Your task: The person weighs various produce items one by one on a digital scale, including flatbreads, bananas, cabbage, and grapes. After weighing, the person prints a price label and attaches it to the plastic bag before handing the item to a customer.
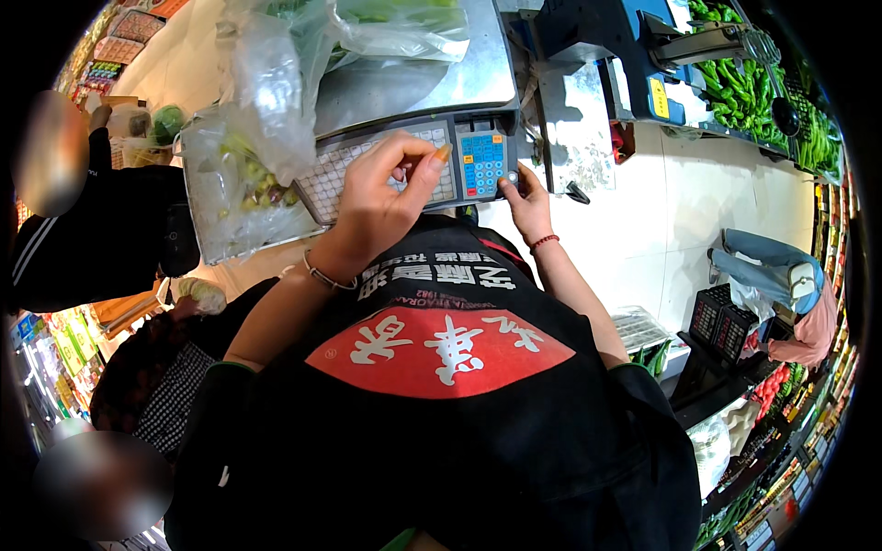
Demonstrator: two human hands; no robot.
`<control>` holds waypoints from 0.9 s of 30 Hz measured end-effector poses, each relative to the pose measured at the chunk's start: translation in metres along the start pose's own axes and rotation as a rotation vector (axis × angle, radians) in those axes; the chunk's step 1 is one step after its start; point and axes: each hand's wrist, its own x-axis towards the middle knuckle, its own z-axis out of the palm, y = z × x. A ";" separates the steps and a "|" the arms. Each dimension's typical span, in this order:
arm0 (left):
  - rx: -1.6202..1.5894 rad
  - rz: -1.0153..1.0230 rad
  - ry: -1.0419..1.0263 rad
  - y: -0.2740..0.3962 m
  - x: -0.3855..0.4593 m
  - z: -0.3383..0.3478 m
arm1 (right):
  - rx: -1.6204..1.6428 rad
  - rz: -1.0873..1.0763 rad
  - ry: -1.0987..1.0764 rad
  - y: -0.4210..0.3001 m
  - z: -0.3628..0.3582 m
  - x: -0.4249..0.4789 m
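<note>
An electronic weighing scale's keypad panel (428,165) faces me, with pale keys on the left and a blue number pad (488,165) on the right. My left hand (393,182) hovers over the pale keys, fingers curled in and thumb against the index finger; nothing shows in it. At the panel's right corner is my right hand (529,206), its thumb on the panel's edge and its fingers spread beside it. On the steel weighing plate (420,89) rests a clear plastic bag (406,31) of green vegetables. More clear plastic (272,96) hangs over the plate's left side.
Left of the scale, a tray (207,253) holds bagged green and reddish produce (265,189). Two people (131,220) stand close on my left. A blue-and-black machine (641,62) and green peppers (737,96) are at upper right. Farther right, someone (772,265) bends near black crates (720,320).
</note>
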 end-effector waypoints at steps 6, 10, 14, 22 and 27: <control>-0.184 -0.202 -0.013 -0.008 -0.001 0.007 | -0.274 -0.028 0.033 -0.010 0.009 0.007; -0.184 -0.214 -0.004 -0.011 0.000 0.006 | -0.480 0.053 0.148 -0.030 0.029 0.012; -0.110 -0.143 0.026 -0.011 -0.002 0.002 | -0.475 0.012 0.175 -0.031 0.034 0.013; 0.316 0.736 0.277 0.043 -0.011 -0.046 | -0.567 -0.111 0.242 -0.030 0.044 0.021; 0.439 0.982 0.786 0.044 -0.003 -0.058 | -0.572 -0.407 0.498 -0.046 0.038 0.010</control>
